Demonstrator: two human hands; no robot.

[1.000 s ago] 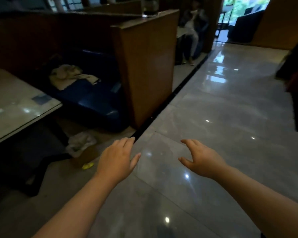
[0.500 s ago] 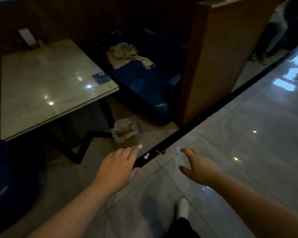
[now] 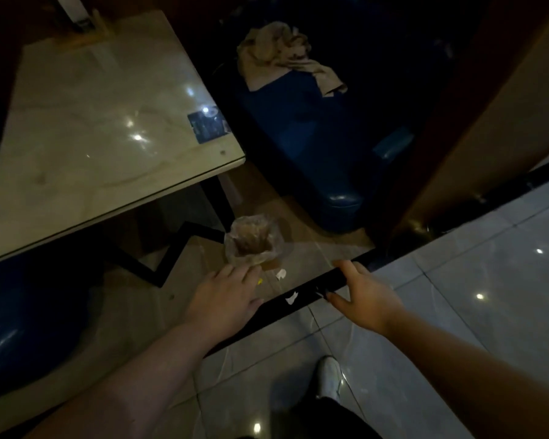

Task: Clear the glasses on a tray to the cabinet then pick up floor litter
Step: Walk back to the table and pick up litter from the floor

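Note:
Litter lies on the floor beside a booth: a small white scrap (image 3: 280,274), another white scrap (image 3: 291,297) on the black floor strip (image 3: 355,267), and a tiny yellow bit (image 3: 259,281). My left hand (image 3: 224,299) hovers palm down just left of the scraps, fingers apart and empty. My right hand (image 3: 366,296) is stretched over the black strip to their right, also spread and empty. Just beyond the scraps stands a small bin lined with a clear plastic bag (image 3: 252,240).
A marble-topped table (image 3: 86,137) on a black frame fills the left. Blue booth seats (image 3: 317,134) sit behind and at lower left; a beige cloth (image 3: 282,52) lies on the far seat. A wooden partition (image 3: 488,128) rises at right. My white shoe (image 3: 329,377) is on the grey tiles.
The view has swung down and left from the aisle to the booth floor. Both hands have come closer to the floor and the scraps near the bin.

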